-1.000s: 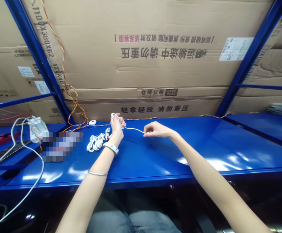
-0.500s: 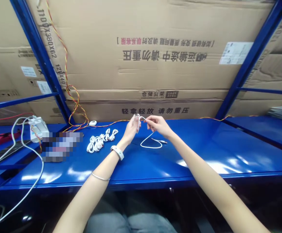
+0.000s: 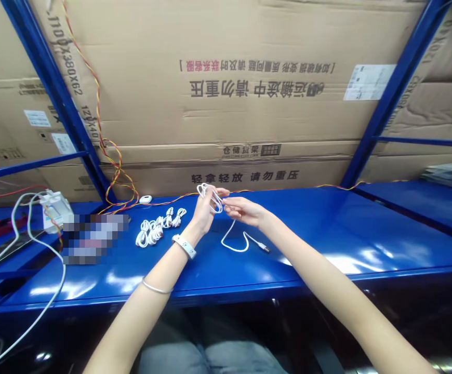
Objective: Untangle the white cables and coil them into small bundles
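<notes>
My left hand [image 3: 203, 212] holds a white cable [image 3: 231, 241] wound into loops around its fingers, above the blue steel shelf [image 3: 307, 244]. My right hand [image 3: 242, 211] is pinching the same cable close to those loops. Below them, the cable's free length droops in a curve to a metal-tipped plug [image 3: 265, 248] resting on the shelf. To the left of my left hand lie several coiled white cables [image 3: 150, 230], which neither hand touches.
A white power strip [image 3: 54, 210] with white cords stands at the far left, beside a pixelated blurred object [image 3: 93, 239] and red-handled pliers [image 3: 0, 234]. A red-yellow wire [image 3: 119, 179] runs along the back. Large cardboard cartons [image 3: 226, 104] fill the shelf's back.
The cable now forms larger loops around my left hand, and both hands have shifted slightly left. Its plug end has moved a little to the right along the shelf.
</notes>
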Tool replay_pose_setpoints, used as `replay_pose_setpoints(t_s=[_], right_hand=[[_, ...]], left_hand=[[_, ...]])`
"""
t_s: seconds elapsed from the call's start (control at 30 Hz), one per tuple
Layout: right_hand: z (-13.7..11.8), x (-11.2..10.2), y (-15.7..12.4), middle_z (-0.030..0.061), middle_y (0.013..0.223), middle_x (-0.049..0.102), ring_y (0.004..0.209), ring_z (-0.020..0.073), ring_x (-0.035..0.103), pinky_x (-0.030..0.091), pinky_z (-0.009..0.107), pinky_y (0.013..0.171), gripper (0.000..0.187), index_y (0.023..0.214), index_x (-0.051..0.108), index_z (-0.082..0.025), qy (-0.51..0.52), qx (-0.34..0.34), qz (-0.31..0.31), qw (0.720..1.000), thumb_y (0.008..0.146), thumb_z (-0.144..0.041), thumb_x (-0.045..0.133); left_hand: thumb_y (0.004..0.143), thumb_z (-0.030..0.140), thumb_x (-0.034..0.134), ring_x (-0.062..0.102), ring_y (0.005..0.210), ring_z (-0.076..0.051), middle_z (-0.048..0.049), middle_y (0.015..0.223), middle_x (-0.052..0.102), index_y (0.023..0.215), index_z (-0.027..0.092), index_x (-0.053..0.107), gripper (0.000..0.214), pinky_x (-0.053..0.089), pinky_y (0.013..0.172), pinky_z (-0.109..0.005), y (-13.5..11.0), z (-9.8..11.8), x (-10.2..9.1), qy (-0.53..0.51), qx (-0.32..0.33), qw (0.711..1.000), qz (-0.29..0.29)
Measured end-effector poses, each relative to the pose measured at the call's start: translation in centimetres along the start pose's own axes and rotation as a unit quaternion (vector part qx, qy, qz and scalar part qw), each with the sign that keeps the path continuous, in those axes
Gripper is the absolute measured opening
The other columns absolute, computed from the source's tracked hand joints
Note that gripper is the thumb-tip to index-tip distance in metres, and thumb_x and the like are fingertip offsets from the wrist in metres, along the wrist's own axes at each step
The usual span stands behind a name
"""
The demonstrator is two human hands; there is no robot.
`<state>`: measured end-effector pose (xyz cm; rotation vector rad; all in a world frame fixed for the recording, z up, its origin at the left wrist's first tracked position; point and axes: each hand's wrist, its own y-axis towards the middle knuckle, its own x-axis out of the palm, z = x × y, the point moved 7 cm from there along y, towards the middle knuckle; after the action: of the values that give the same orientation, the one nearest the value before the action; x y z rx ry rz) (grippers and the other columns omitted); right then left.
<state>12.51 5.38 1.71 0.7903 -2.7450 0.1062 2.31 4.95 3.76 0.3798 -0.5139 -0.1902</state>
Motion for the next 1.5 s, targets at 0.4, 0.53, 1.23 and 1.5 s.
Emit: replay_pose_setpoints(t_s=[0.4, 0.53, 1.23, 1.5], right_hand=[[-0.5, -0.9, -0.7, -0.0041, 0.053, 0.052, 0.046, 0.0040, 0.045, 0.030, 0.018, 0.044, 0.037, 0.072, 0.058, -0.012, -0.138, 0.016, 0.007, 0.990, 0.058, -0.033, 0.086], [-0.6, -0.5, -0.9, -0.0053, 0.048, 0.050, 0.045, 0.0053, 0.048, 0.031, 0.018, 0.044, 0.038, 0.071, 0.059, -0.013, -0.170, 0.009, 0.005, 0.985, 0.058, -0.036, 0.086], [1.8, 3.0, -1.5, -0.0003, 0.056, 0.059, 0.040, 0.0026, 0.045, 0.029, 0.014, 0.036, 0.032, 0.074, 0.064, -0.009, -0.133, 0.062, -0.096, 0.984, 0.071, -0.037, 0.079], [-0.5, 1.8, -1.7, -0.0042, 0.057, 0.050, 0.035, 0.0005, 0.027, 0.020, 0.011, 0.028, 0.015, 0.082, 0.060, -0.010, 0.011, 0.057, -0.129, 0.990, 0.089, -0.023, 0.059]], left_hand=[[0.095, 0.045, 0.045, 0.040, 0.047, -0.007, 0.0063, 0.054, 0.039, 0.076, 0.019, 0.048, 0.032, 0.042, 0.061, -0.023, 1.7, 5.8, -3.5, -0.206, 0.095, 0.971, 0.081], [0.091, 0.052, 0.045, 0.038, 0.046, -0.008, 0.0069, 0.053, 0.038, 0.073, 0.019, 0.044, 0.038, 0.043, 0.062, -0.023, 1.7, 6.1, -3.9, -0.199, 0.120, 0.965, 0.121], [0.078, 0.065, 0.057, 0.043, 0.055, -0.010, 0.0039, 0.068, 0.048, 0.095, 0.021, 0.048, 0.049, 0.036, 0.058, -0.024, -0.4, 7.2, -1.2, 0.375, 0.285, 0.882, 0.021], [0.077, 0.060, 0.062, 0.045, 0.062, -0.012, 0.0021, 0.070, 0.053, 0.081, 0.018, 0.050, 0.044, 0.034, 0.059, -0.024, -0.7, 3.6, 1.4, 0.491, 0.141, 0.834, -0.208]])
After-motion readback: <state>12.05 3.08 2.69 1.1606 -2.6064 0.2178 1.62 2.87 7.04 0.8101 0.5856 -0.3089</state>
